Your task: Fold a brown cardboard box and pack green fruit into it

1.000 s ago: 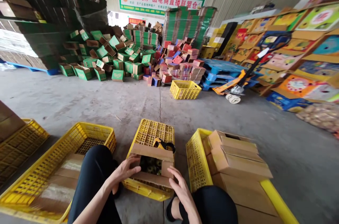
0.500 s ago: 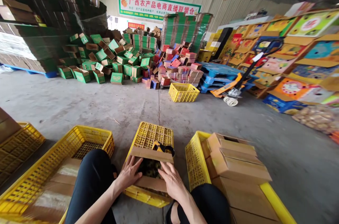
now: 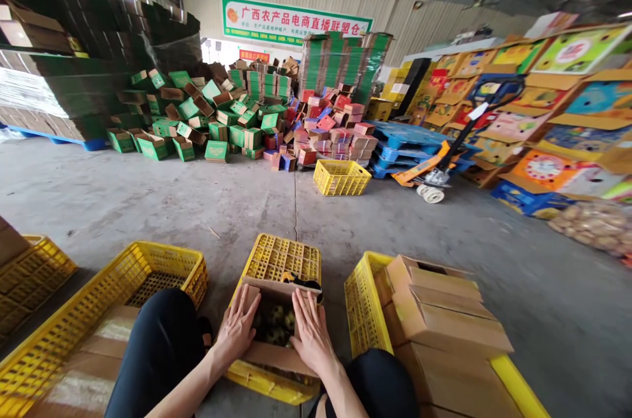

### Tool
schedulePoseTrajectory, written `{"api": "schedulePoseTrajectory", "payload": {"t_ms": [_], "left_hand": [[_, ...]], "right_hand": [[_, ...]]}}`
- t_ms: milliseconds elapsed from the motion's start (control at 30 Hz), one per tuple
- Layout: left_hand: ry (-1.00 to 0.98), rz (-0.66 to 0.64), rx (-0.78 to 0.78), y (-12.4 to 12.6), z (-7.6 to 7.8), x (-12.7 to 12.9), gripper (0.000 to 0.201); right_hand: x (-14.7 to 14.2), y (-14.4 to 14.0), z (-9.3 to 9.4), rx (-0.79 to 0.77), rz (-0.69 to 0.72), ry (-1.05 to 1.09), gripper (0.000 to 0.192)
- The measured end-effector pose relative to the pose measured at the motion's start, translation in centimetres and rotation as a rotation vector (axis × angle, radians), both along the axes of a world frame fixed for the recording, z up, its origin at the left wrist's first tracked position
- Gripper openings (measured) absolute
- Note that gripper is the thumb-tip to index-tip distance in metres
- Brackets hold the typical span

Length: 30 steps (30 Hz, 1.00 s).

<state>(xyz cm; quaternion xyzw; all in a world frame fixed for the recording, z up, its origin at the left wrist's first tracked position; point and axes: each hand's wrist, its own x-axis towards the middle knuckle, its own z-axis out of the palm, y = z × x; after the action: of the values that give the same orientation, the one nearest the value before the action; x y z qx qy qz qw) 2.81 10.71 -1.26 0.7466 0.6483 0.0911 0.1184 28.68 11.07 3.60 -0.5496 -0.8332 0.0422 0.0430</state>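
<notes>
A small brown cardboard box (image 3: 276, 357) with dark round fruit inside sits on an upturned yellow crate (image 3: 281, 259) between my knees. My left hand (image 3: 240, 328) lies flat on the box's left flap, and my right hand (image 3: 310, 334) lies flat on its right flap, both pressing the flaps inward over the opening. A yellow-and-black tape dispenser (image 3: 303, 283) rests on the crate just behind the box.
A yellow crate (image 3: 363, 299) at my right holds a stack of closed brown boxes (image 3: 444, 313). Another yellow crate (image 3: 162, 266) at my left holds flat cardboard. Farther off stand a lone yellow crate (image 3: 343, 177), heaps of green and red boxes, blue pallets and a pallet jack (image 3: 434, 171).
Both hands moved from the box's near edge and sides onto its side flaps, folding them inward. The view tilted down slightly.
</notes>
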Motion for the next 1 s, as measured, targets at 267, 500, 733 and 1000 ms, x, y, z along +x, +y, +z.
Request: {"api": "schedulePoseTrajectory", "payload": {"t_ms": [267, 500, 733, 1000], "left_hand": [[-0.026, 0.003, 0.108, -0.8, 0.0, -0.6, 0.093], [-0.09, -0.022, 0.135, -1.0, -1.1, -1.4, 0.095], [-0.231, -0.059, 0.198, -0.2, -0.2, -1.7, 0.099], [-0.385, -0.087, 0.169, 1.6, 2.3, -7.0, 0.086]], "right_hand": [[-2.0, 0.8, 0.3, 0.155, -0.123, -0.024, 0.123], [-2.8, 5.0, 1.0, -0.046, -0.167, -0.019, 0.112], [-1.9, 7.9, -0.3, -0.236, -0.125, 0.028, 0.117], [-1.1, 7.5, -2.1, -0.148, -0.075, 0.037, 0.12]]}}
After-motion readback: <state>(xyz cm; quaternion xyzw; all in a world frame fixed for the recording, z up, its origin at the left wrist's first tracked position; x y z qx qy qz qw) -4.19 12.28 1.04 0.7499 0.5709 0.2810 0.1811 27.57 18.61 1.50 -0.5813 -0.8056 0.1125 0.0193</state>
